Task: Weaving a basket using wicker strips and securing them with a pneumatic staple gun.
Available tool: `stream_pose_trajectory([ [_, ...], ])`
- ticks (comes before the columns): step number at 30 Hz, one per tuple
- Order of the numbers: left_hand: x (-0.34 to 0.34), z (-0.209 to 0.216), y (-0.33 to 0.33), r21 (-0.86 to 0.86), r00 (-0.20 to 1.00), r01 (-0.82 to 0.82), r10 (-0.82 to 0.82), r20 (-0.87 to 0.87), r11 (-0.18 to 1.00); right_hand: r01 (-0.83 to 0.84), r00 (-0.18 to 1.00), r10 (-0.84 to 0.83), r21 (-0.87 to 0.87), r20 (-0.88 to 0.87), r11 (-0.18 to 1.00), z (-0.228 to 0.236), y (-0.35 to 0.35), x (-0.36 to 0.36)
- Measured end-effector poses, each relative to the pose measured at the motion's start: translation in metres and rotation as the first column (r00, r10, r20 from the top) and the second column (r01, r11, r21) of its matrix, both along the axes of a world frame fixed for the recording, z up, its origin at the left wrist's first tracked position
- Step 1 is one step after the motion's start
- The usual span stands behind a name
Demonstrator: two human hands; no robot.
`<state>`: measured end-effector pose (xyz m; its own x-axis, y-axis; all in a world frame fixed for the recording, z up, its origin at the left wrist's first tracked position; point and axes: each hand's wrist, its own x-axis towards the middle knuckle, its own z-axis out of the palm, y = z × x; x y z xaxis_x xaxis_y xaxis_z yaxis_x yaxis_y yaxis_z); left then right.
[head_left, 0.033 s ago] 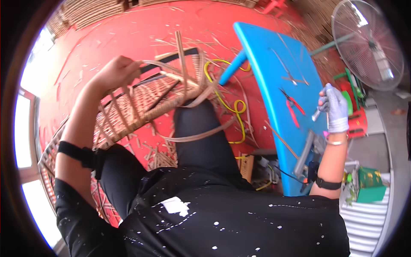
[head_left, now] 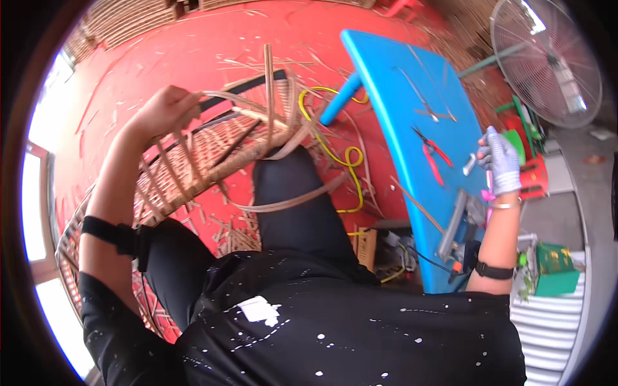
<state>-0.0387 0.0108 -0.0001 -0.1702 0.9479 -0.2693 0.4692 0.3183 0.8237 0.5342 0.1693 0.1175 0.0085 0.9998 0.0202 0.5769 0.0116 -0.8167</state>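
Observation:
My left hand [head_left: 166, 114], bare, is closed on a flat pale rattan strip [head_left: 239, 98] above a woven rattan frame [head_left: 174, 168]. The frame leans across my left thigh, with a thin upright stick [head_left: 268, 90] at its right end. Another length of strip [head_left: 286, 204] curves across my right knee. My right hand [head_left: 502, 161], in a pale grey glove, is raised over the right side of the blue table [head_left: 386, 119], fingers curled; what they hold, if anything, is hidden. Nearby on the table lie a small metal piece [head_left: 469, 165] and red-handled pliers [head_left: 433, 157].
A grey tool [head_left: 452, 225] with a cable lies on the table's near end. Long thin tools [head_left: 418, 93] are at its far end. A yellow hose [head_left: 335, 153] and rattan scraps [head_left: 238, 235] lie on the red floor. A large fan [head_left: 547, 61] stands at far right.
The whole view has shifted slightly. My right hand has moved a little away from the small metal piece on the table; my left hand keeps its grip on the rattan strip.

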Motion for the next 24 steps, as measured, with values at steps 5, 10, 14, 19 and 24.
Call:
stream_pose_trajectory([
  [5,0.000,-0.002,0.003,0.020,0.998,0.034,-0.032,-0.063,0.999,0.411,0.851,-0.247,-0.296,0.463,0.862,-0.054,-0.005,0.151],
  [10,-0.004,-0.015,0.003,0.081,1.000,0.007,-0.008,0.015,0.997,0.273,0.935,-0.122,-0.459,0.332,0.845,-0.118,-0.029,0.187],
  [14,-0.008,-0.021,0.006,0.045,1.000,0.003,-0.002,-0.019,0.999,0.351,0.904,-0.178,-0.437,0.389,0.828,-0.130,-0.012,0.199],
  [19,-0.006,-0.010,0.005,0.016,0.996,0.037,-0.035,-0.086,0.999,0.449,0.844,-0.220,-0.420,0.490,0.789,-0.136,0.007,0.217],
  [24,-0.002,-0.002,0.003,-0.012,0.992,0.055,-0.056,-0.115,0.998,0.476,0.828,-0.211,-0.452,0.519,0.754,-0.137,0.011,0.228],
])
